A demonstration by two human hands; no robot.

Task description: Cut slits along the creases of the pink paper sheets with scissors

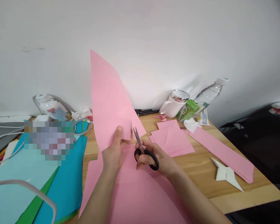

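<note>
My left hand [114,149] grips a large sheet of pink paper [107,96], its thumb lying on the front face. The sheet rises upright toward the wall, and a cut runs up into it beside the thumb. In my right hand [154,155] is a pair of scissors [138,140] with black handles, fingers through the loops. Its slim blades point up at the cut and look nearly closed. Below both hands more pink paper [144,196] covers the front of the table.
To the right are pink squares [172,138], pink strips [224,155] and a folded white paper star [226,174]. A white mug [174,104], green carton [188,110] and water bottle [208,93] stand behind. Coloured sheets [70,180], a cable [37,191] and another bottle [53,107] are left.
</note>
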